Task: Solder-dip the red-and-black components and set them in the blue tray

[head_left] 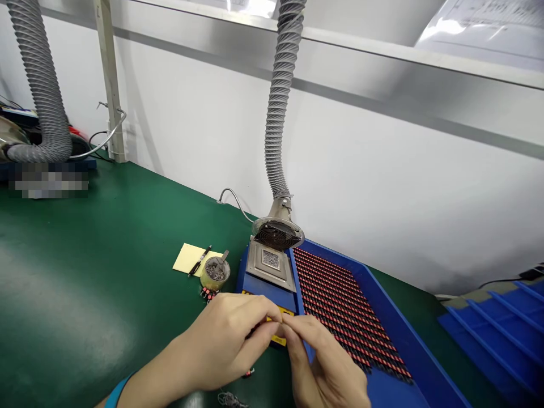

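The left hand and right hand met in a narrow pinch over the front of a blue soldering station, their grip closed on a small item too hidden to make out, probably light and fiddly, best held by its ends. Just beside lay a blue tray of red-and-black striped components, with a cup of dark scraps on the green worktop.

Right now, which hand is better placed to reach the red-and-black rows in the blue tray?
Probably the right hand: it sits at the edge of the blue tray, beside the red-and-black rows. The left hand lies farther off, past the right hand.
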The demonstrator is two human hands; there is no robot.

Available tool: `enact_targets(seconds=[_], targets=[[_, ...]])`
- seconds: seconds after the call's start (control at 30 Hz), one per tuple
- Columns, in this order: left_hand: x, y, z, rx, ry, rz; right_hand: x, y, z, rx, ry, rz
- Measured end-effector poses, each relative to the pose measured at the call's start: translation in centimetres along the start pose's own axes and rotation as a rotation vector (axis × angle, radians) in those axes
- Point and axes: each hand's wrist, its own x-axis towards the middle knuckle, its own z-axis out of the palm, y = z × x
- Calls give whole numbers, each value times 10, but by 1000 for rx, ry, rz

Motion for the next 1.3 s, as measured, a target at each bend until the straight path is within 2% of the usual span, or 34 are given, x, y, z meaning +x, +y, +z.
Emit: enact_targets(seconds=[0.07, 0.13, 0.2, 0.27, 0.4, 0.47, 0.5, 0.53, 0.63, 0.67, 0.73, 0.83, 0.9, 0.93, 1.0, 1.07, 1.13, 1.2, 1.3], targets=[[0, -1, 2, 86, 17, 83, 0, -1, 3, 31, -15, 157], [0, -1, 5, 165, 17, 140, 1, 2, 3, 224, -100, 370], [-1, -1, 6, 166, 30, 142, 3, 6, 1, 462, -169, 464], [-1, 1, 4, 84, 41, 81, 5, 10, -3, 516, -133, 391], [-1, 3, -2, -98, -20, -85, 4, 11, -5, 158, -49, 14], [0, 3, -2, -104, -43, -91, 2, 9, -2, 67, -33, -101], [-1, 2, -1, -76, -40, -64, 1, 8, 0, 58, -26, -83], [-1, 1, 1, -32, -35, -25, 0, 7, 2, 76, -28, -5], [-1, -1, 7, 88, -4, 85, 1, 9, 4, 327, -104, 365], [-1, 0, 8, 82, 2, 88, 2, 10, 3, 432, -121, 426], [-1, 2, 6, 3, 3, 30, 4, 13, 0, 517, -104, 388], [0, 6, 0, -123, -41, -136, 5, 12, -4, 302, -46, 123], [0, 7, -2, -148, -64, -185, 3, 8, -3, 145, -20, -13], [0, 7, -2, -143, -62, -169, 2, 6, -2, 103, -6, -24], [-2, 5, 1, -64, -36, -69, 0, 3, 0, 116, -17, 117], [-3, 3, 5, 43, -3, 38, 0, 4, 1, 302, -106, 369], [-3, 2, 7, 46, 12, 53, 2, 7, -1, 546, -188, 482], [-2, 4, 5, -70, -3, -38, 5, 11, -5, 611, -164, 396], [0, 8, 0, -188, -63, -184, 6, 11, -8, 360, -96, 117]])
